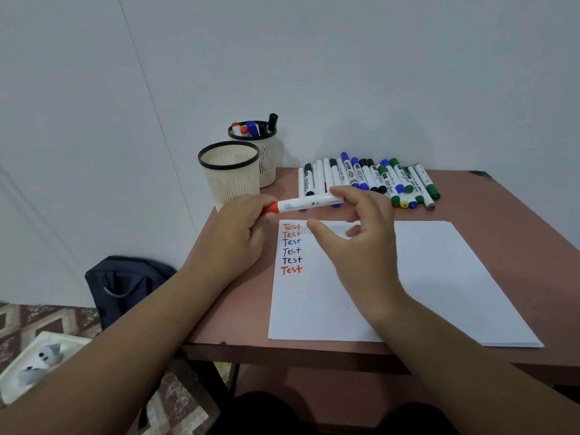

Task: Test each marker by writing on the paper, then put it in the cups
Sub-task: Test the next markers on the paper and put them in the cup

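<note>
Nearest me I see the paper (408, 277) on the table (502, 215), above it my left hand (238, 233) grasps the red cap end of a marker (307, 203), my right hand (361, 233) is released with fingertips touching its other end, and further stand two cups (230, 174).

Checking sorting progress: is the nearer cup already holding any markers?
No. The nearer cup shows only its bare inside, while the tested markers stand in the farther cup.
</note>
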Action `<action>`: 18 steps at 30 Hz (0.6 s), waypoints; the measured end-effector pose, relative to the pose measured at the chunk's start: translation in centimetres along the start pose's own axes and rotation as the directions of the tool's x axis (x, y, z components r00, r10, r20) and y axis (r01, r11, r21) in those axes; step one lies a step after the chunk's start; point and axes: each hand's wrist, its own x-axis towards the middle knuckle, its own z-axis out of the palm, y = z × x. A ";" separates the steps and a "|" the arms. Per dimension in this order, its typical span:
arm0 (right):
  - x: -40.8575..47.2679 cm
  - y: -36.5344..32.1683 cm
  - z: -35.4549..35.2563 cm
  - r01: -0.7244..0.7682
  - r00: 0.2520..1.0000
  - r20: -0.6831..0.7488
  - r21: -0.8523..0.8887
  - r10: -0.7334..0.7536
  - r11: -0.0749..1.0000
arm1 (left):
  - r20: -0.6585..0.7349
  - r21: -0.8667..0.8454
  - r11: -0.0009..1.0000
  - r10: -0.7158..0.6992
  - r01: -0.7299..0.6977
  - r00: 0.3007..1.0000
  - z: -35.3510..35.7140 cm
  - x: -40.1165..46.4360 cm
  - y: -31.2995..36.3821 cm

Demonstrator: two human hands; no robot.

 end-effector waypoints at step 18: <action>0.6 0.3 0.3 -0.034 0.999 0.018 -0.448 0.047 0.894 | 0.416 0.148 0.986 -0.131 0.074 0.900 0.0 0.6 0.6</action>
